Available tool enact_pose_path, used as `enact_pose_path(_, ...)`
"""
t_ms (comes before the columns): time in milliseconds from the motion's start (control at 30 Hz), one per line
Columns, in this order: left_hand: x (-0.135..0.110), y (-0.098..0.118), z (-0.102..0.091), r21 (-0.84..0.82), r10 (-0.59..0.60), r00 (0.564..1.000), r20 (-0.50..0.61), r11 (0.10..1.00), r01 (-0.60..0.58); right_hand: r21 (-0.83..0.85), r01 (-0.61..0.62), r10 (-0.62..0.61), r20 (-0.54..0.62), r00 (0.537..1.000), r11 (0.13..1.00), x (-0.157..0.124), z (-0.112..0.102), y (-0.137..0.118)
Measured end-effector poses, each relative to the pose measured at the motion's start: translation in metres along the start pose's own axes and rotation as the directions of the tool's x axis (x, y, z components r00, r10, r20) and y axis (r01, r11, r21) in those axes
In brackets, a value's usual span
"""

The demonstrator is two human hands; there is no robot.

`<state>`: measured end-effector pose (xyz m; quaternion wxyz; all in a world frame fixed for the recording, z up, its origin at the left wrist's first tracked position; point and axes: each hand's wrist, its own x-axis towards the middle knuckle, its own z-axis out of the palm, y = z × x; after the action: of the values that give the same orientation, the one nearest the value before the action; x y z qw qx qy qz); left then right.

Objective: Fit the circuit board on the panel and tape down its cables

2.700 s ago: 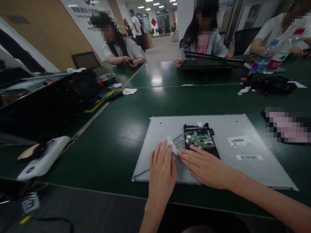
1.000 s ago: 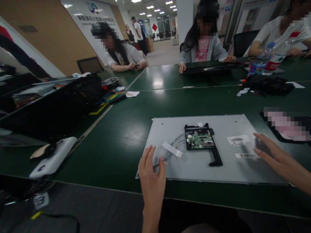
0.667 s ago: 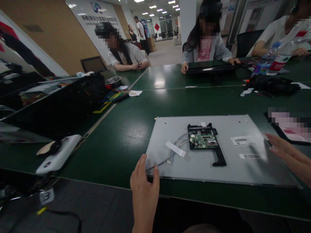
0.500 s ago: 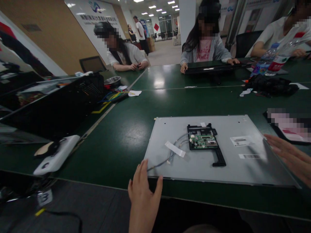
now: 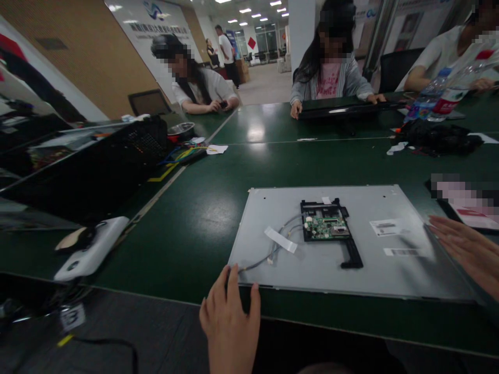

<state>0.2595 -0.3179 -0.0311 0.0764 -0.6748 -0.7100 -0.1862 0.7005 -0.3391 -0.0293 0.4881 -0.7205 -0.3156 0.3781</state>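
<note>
A grey metal-backed display panel (image 5: 273, 202) lies flat on the green table before me. Fixed on its back are a black plastic bracket (image 5: 353, 254) and a green circuit board (image 5: 325, 227). Thin grey cables (image 5: 259, 263) run from the board to the panel's near left corner, partly under a strip of white tape (image 5: 280, 239). My left hand (image 5: 232, 317) is at that corner, fingers apart, fingertips at the edge. Beside the right edge is my right hand (image 5: 465, 249), fingers stretched out; whether it touches the panel I cannot tell.
A black computer case (image 5: 89, 171) and a white device (image 5: 91, 252) stand at the left. Behind the panel on the right are a phone (image 5: 468, 205), black cables (image 5: 436, 137) and plastic bottles (image 5: 448, 98). Across the table, a person (image 5: 327, 67) holds a dark flat screen (image 5: 343, 110).
My left hand has shifted slightly down and left, its fingers lower at the panel's corner. My right hand has barely moved, and the panel stays in place.
</note>
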Motion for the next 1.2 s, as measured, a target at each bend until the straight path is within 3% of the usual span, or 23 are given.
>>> enact_pose_path(100, 0.003, -0.002, 0.000, 0.017, 0.014, 1.000, 0.003, 1.000, -0.014, 0.085, -0.058, 0.052, 0.070, 0.996, 0.995, 0.001, 0.000, 0.000)
enact_pose_path(400, 0.007, -0.004, 0.005, -0.007, -0.020, 1.000, -0.023, 1.000, 0.020, 0.093, -0.082, 0.080, 0.018, 0.997, 0.992, -0.004, 0.008, -0.018)
enact_pose_path(633, 0.014, -0.005, 0.006, -0.069, -0.007, 0.999, -0.037, 0.998, 0.004, 0.119, 0.007, -0.024, 0.136, 0.990, 0.993, -0.001, 0.004, -0.010)
enact_pose_path(867, 0.019, -0.010, 0.009, -0.078, -0.001, 0.999, -0.047, 0.997, -0.003, 0.048, 0.009, -0.016, 0.147, 0.989, 0.999, -0.002, 0.009, -0.015)
enact_pose_path(1033, 0.024, -0.014, 0.011, -0.054, 0.008, 1.000, -0.030, 0.998, -0.009, 0.076, 0.024, -0.040, 0.222, 0.974, 0.997, 0.008, 0.003, -0.005)
enact_pose_path(1200, 0.030, -0.014, 0.016, -0.064, -0.029, 0.999, -0.029, 0.998, 0.027, 0.118, 0.142, -0.163, 0.194, 0.967, 0.983, 0.014, 0.004, 0.008)
